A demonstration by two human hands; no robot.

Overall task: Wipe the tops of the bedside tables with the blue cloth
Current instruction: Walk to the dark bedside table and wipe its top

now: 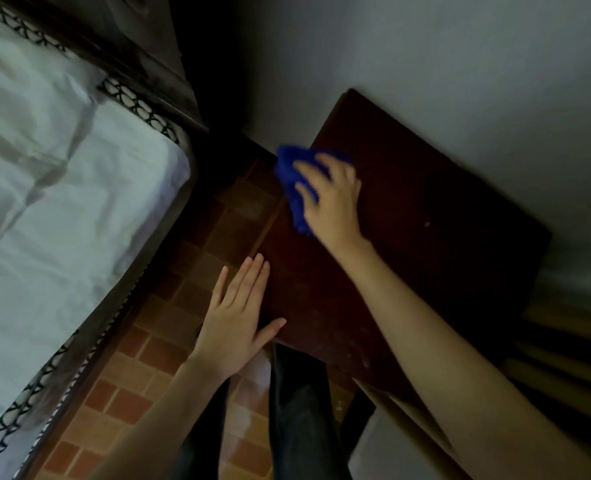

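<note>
A dark brown wooden bedside table [425,202] stands against the white wall, its top bare. My right hand [332,199] presses a crumpled blue cloth [292,178] onto the table's far left corner, fingers curled over it; part of the cloth hangs past the left edge. My left hand [238,317] lies flat with straight fingers at the table's near left edge, thumb spread onto the top. It holds nothing.
A bed [44,188] with a white sheet and a patterned dark frame fills the left side. A narrow strip of brown brick-pattern floor [120,386] runs between bed and table. My dark trouser legs [297,410] stand at the table's front. Slatted furniture [564,358] sits at the right.
</note>
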